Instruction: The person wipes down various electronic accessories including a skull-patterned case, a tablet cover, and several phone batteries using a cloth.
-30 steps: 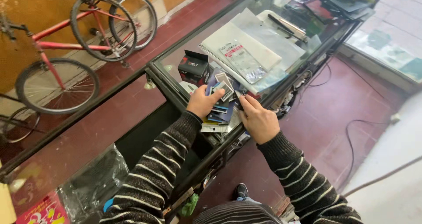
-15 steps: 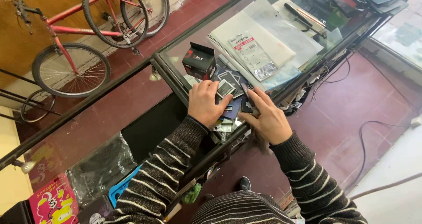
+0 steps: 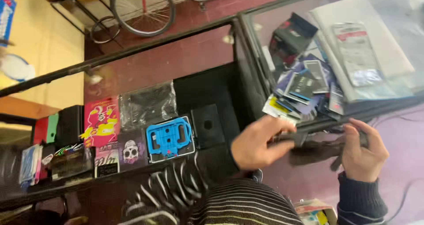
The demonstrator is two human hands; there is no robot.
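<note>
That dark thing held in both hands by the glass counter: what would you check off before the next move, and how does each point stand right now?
1. Left hand grips one end of the dark object: ok.
2. Right hand grips the other end: ok.
3. What the dark object is: cannot tell, it is blurred.
4. Object free of the pile of small packets on the glass counter: ok, it sits in front of the counter edge.
5. Black box standing steady on the glass: ok.
6. Blue case and the other items in the display untouched: ok.
</note>
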